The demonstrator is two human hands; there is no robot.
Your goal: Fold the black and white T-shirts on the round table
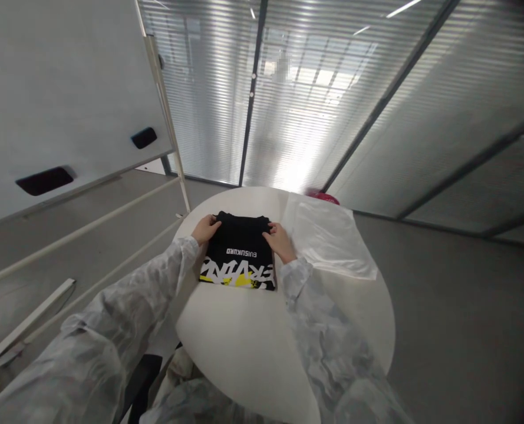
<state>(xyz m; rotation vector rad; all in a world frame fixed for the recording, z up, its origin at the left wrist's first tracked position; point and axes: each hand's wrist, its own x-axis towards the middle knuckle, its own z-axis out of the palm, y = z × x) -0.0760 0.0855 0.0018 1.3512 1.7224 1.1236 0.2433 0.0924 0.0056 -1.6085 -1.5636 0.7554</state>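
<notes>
– Left hand (206, 229) and right hand (280, 242), how do they hold?

– Each has a light pinch on the black shirt (239, 238), near a far corner: thumb on top, fingers curled at the edge, little gap between. How firmly they press, I cannot tell.

– And where does the shirt lie?

– Folded, on the left part of the white table (244, 330), toward its far rim. A white sheet (328, 235) lies to the right of it, just apart.

– What makes for good handling here?

– I'd draw both corners outward with equal, gentle tension, so the far edge runs straight. Thumbs should smooth rather than drag; a hard pull on one side could skew the fold or wrinkle the top layer.

– Which way does it point?

– What looks like the neckline faces away from the person, and the bold lettering (224, 270) sits at the near edge. It looks almost square; allowing for flattened depth, I'd judge the long axis runs near to far, the near edge slanting slightly closer at the right.
</notes>
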